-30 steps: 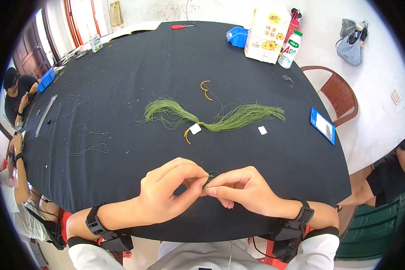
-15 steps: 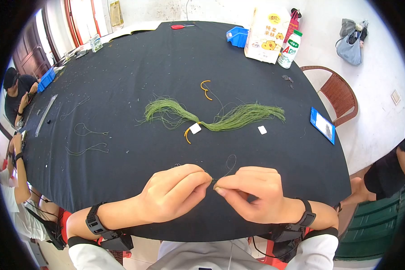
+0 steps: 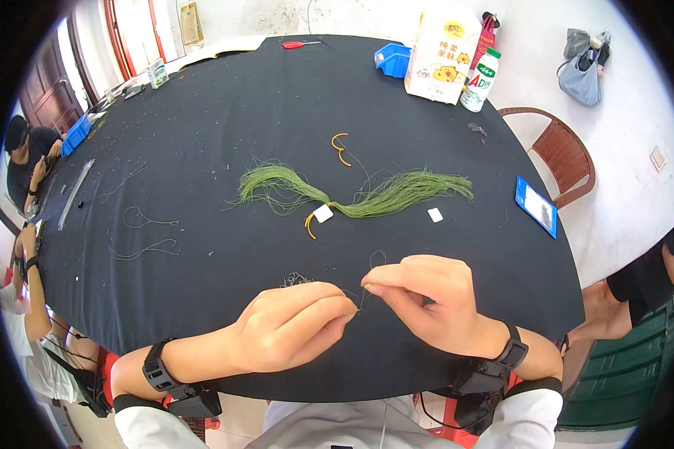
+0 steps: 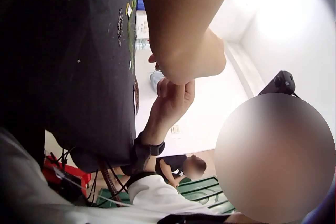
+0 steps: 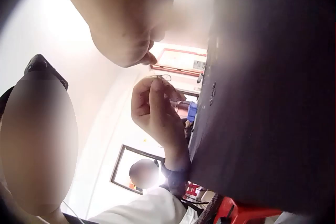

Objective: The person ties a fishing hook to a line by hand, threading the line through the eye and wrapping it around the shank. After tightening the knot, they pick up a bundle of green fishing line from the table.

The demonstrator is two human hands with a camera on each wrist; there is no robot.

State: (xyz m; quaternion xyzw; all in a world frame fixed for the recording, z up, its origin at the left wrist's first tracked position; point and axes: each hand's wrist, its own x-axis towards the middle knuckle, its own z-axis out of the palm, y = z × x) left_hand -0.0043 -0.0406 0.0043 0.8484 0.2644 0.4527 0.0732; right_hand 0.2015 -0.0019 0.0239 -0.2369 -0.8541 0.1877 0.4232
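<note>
Low over the near part of the table, my left hand point(image 3: 296, 327) pinches a thin dark thread between thumb and forefinger. Just to its right, my right hand point(image 3: 427, 299) pinches the same thread point(image 3: 362, 301), a short length of which runs between the fingertips. A fine loop of it point(image 3: 378, 258) stands up beyond the right fingertips. In the right wrist view a small loop point(image 5: 167, 77) shows at the left hand's fingertips. A heap of small dark curled pieces point(image 3: 296, 279) lies just beyond the left hand.
A green thread bundle point(image 3: 412, 196), tied at its middle, lies across the black-covered table point(image 3: 225, 120). Around it are yellow curved pieces point(image 3: 341, 150) and white squares point(image 3: 436, 215). A blue packet point(image 3: 537, 207) lies right; a tissue pack point(image 3: 442, 60) and bottle point(image 3: 481, 81) stand behind.
My hands, fingertips together at first, have moved apart. The right hand has shifted right and up, drawing a length of thread between them. The dark heap has come into view beyond the left hand.
</note>
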